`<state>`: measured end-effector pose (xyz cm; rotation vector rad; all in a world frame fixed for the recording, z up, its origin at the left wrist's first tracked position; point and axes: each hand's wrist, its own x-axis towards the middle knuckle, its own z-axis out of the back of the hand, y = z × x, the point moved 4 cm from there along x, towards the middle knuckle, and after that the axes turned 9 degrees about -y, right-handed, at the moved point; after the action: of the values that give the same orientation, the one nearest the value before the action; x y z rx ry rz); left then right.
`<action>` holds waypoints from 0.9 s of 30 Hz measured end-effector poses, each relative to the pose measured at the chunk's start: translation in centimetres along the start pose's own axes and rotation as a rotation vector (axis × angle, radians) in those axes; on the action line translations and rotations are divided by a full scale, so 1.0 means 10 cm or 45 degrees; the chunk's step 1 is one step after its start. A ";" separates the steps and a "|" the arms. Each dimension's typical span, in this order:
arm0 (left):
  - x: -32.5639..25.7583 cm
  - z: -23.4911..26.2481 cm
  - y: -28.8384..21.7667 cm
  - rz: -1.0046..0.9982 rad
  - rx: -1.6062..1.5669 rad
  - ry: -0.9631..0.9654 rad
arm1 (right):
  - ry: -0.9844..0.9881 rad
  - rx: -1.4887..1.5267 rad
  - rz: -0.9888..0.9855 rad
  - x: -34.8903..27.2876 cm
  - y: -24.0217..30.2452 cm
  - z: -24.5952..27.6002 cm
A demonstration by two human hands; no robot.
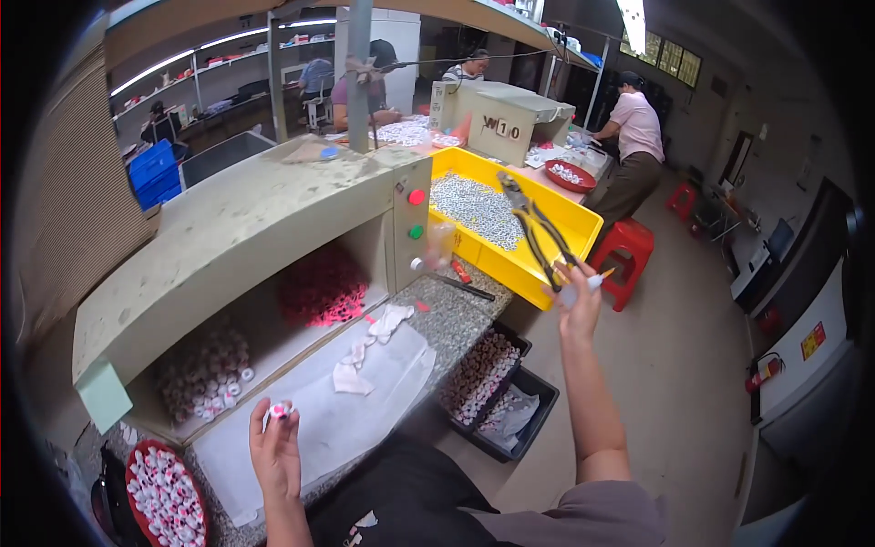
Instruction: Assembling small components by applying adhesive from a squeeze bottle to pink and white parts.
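Observation:
Above the paper-covered bench, my left hand [276,460] pinches a small round white piece with pink on it [281,411] between thumb and fingertips. My right hand [580,308] is raised at the right and closed around pliers with yellow-and-black handles [536,223], jaws pointing up and away. A small whitish bottle with a yellow pointed tip [583,287] also sits in that hand; fingers partly cover it. Behind the pliers is a yellow tray [510,273] of many small silvery-white pieces. White sheeting [310,428] and crumpled white cloth [354,376] lie under and beyond my left hand.
A grey open-fronted box [228,237] with buttons holds pink and white pieces. At lower left stands a red bowl [205,510] of white-and-pink pieces. Black bins [538,401] sit below the bench edge. A red stool [627,251] and other people are farther off.

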<state>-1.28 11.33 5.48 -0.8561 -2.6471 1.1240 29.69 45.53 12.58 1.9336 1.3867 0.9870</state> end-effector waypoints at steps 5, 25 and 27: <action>0.15 0.29 0.02 0.021 0.063 -0.146 | -0.319 -0.109 0.140 1.81 -0.44 0.32; 0.71 0.10 -0.07 -0.051 0.546 -0.498 | -0.993 0.279 -0.070 4.65 -2.64 0.09; 0.76 0.06 -0.04 -0.050 0.585 -0.539 | -0.941 0.216 -0.058 4.80 -2.73 0.09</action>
<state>-7.93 14.89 4.64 -0.5171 -2.5005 1.9799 25.05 99.61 2.26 2.0645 1.0803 0.0832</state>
